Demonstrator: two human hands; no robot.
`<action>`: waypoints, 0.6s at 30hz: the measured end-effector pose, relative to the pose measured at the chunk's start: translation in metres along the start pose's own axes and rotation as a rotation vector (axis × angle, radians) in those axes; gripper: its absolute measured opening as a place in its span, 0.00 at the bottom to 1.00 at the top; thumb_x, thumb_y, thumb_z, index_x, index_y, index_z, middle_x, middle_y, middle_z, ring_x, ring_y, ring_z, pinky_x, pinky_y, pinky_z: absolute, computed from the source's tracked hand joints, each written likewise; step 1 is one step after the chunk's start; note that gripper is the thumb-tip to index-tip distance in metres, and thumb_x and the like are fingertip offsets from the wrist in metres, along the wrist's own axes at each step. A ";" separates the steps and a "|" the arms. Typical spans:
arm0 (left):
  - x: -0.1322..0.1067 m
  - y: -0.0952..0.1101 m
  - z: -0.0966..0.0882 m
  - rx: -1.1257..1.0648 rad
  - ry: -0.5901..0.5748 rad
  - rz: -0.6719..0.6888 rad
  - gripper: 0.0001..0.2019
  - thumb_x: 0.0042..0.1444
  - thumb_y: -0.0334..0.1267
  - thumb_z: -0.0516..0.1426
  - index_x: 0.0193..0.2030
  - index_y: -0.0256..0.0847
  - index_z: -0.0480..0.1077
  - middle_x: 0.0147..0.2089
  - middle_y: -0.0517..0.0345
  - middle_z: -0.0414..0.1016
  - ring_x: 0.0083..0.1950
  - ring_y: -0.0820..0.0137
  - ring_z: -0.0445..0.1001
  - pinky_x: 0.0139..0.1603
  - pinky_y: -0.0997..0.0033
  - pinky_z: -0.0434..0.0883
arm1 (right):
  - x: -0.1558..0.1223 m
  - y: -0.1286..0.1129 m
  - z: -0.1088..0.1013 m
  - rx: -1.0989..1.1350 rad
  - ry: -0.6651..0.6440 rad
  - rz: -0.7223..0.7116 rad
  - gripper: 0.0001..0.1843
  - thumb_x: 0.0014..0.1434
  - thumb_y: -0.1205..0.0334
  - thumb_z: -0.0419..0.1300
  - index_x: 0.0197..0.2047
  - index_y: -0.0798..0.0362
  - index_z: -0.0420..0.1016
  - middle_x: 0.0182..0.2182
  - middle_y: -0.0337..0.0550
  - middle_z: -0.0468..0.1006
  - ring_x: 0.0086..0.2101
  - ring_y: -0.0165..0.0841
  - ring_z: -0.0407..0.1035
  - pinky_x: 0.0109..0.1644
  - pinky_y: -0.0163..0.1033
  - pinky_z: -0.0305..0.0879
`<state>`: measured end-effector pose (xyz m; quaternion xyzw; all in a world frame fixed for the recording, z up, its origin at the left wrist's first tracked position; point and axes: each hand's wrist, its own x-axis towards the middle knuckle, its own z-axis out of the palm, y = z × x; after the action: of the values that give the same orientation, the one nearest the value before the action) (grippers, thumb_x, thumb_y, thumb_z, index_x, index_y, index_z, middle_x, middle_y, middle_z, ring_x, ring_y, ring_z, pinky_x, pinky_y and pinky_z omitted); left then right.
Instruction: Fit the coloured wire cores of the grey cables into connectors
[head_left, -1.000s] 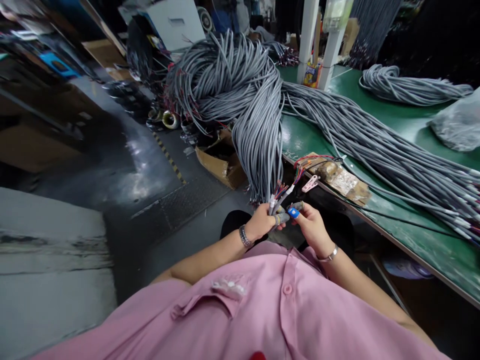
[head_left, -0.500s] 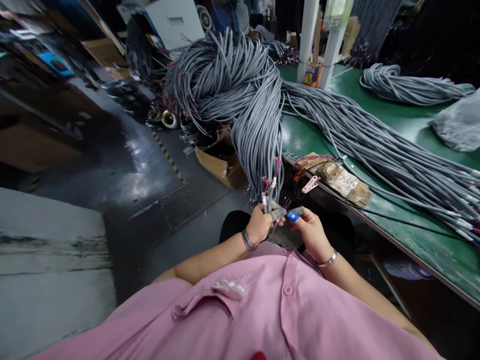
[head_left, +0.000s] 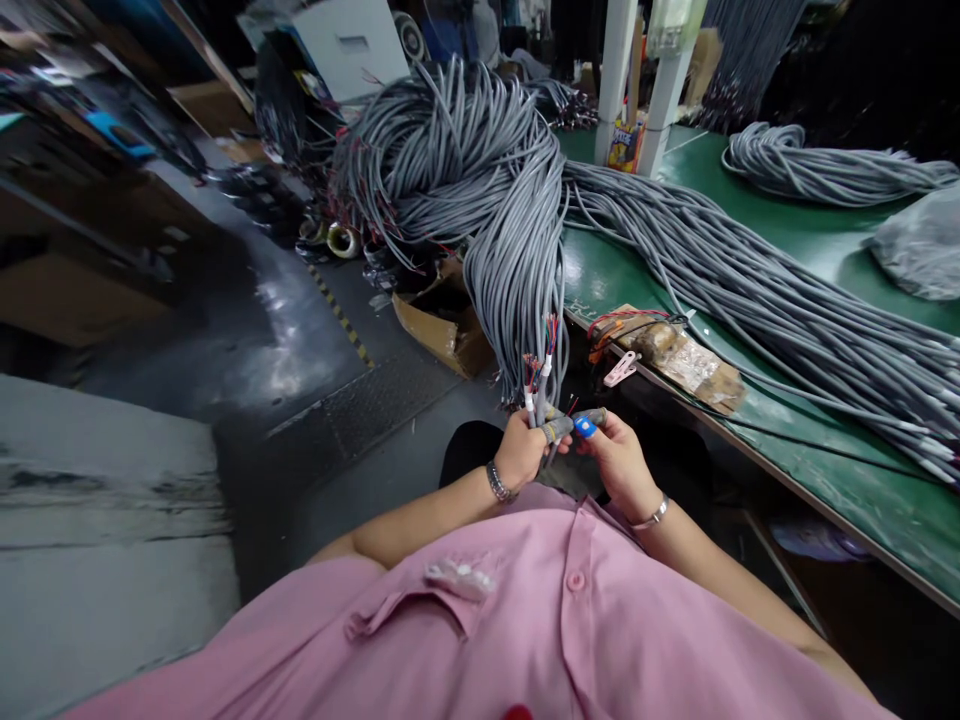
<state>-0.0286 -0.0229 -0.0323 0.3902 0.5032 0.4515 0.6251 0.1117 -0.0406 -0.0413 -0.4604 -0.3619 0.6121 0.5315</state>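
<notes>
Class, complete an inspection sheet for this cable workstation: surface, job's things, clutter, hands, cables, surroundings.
Surface: green bench, worn along its near edge.
Job's things: cable ends with stripped coloured wires, upright in the left hand.
Clutter: pink clip, taped block, plastic bag.
Hands: left hand closed round the cable ends; right hand, wearing a blue fingertip cover, fingertips at them, grip unclear.
Cables: grey cable bundle draped over the bench edge; second coil far right.
Surroundings: cardboard box below the bundle; white posts.
</notes>
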 end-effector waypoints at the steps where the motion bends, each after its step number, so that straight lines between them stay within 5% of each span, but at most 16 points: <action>1: 0.000 0.001 0.000 -0.005 0.005 -0.002 0.14 0.42 0.43 0.66 0.26 0.34 0.70 0.20 0.58 0.72 0.20 0.74 0.71 0.18 0.78 0.59 | 0.000 0.002 -0.001 0.018 0.007 0.005 0.15 0.48 0.51 0.69 0.32 0.52 0.75 0.26 0.37 0.75 0.25 0.27 0.65 0.31 0.35 0.62; 6: 0.000 0.004 0.001 -0.004 0.008 0.001 0.14 0.43 0.43 0.66 0.26 0.34 0.70 0.20 0.58 0.71 0.21 0.73 0.72 0.18 0.78 0.59 | 0.000 -0.001 0.001 0.041 0.005 0.004 0.14 0.48 0.52 0.69 0.32 0.52 0.76 0.25 0.37 0.74 0.25 0.27 0.63 0.31 0.35 0.61; 11: -0.003 0.001 0.000 0.091 -0.121 -0.012 0.13 0.42 0.41 0.66 0.25 0.34 0.70 0.21 0.57 0.73 0.21 0.73 0.71 0.22 0.75 0.67 | 0.003 -0.006 0.003 -0.049 0.034 -0.060 0.14 0.48 0.51 0.68 0.30 0.52 0.74 0.23 0.36 0.72 0.23 0.27 0.61 0.28 0.35 0.59; 18: -0.005 0.002 -0.002 0.034 -0.081 -0.019 0.14 0.42 0.42 0.67 0.24 0.35 0.68 0.20 0.58 0.72 0.21 0.74 0.70 0.22 0.75 0.67 | 0.012 -0.003 -0.020 0.150 0.246 0.010 0.15 0.48 0.49 0.68 0.31 0.51 0.71 0.25 0.35 0.70 0.23 0.26 0.61 0.26 0.33 0.61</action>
<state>-0.0314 -0.0269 -0.0294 0.4140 0.4890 0.4208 0.6422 0.1312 -0.0294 -0.0469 -0.4928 -0.2450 0.5788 0.6018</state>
